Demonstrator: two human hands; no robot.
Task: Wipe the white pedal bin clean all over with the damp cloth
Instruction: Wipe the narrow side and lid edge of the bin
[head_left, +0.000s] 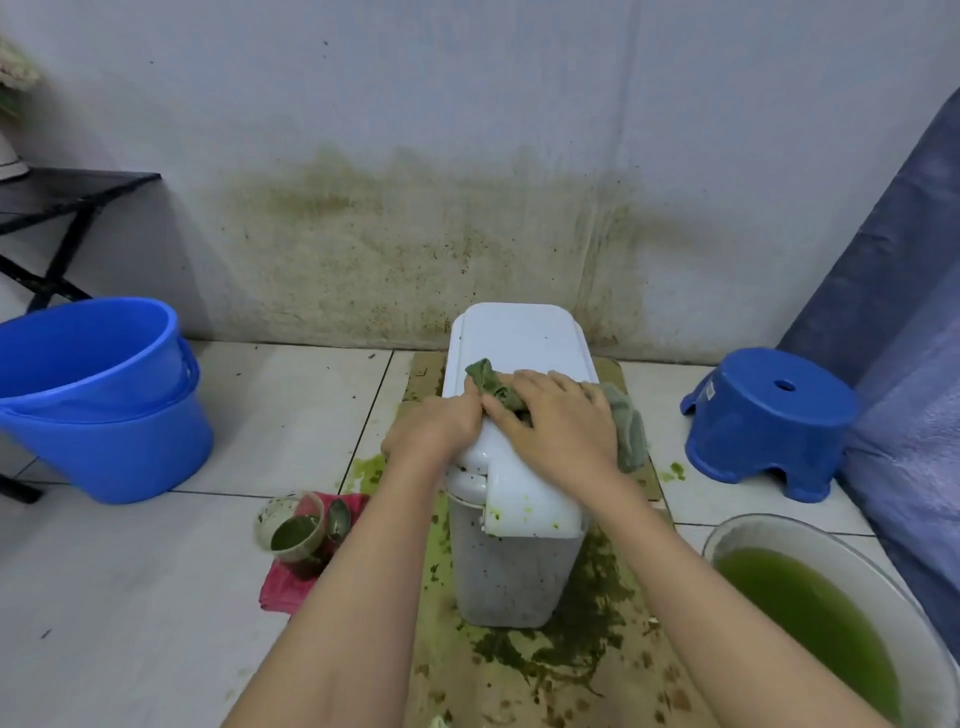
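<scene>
From the head view, I see the white pedal bin (511, 561) standing upright on a stained brown mat (561, 675) on the tiled floor, close to the stained wall (415, 234). Its lid (519, 338) is closed and tilted, and green specks cling to the lid's near edge and to the bin's front.

My right hand (558, 418) lies palm-down on the lid, fingers slightly spread and pressing the damp cloth (491, 384) flat against it. 1 end of the cloth bunches out past the fingertips; the other end hangs off the lid's right side. My left hand (434, 428) grips the lid's left edge, fingers curled together over the rim, its fingertips touching the cloth beside the right hand.

To the left, 2 blue buckets (98, 395) sit nested and tilted. Just left of the bin, a clear cup (291, 530) of green paste and a spoon (337, 517) rest on a red cloth (283, 587). A blue stool (769, 415) stands to the right, well apart from the bin, and a white basin (852, 613) of green water sits at the lower right.
</scene>
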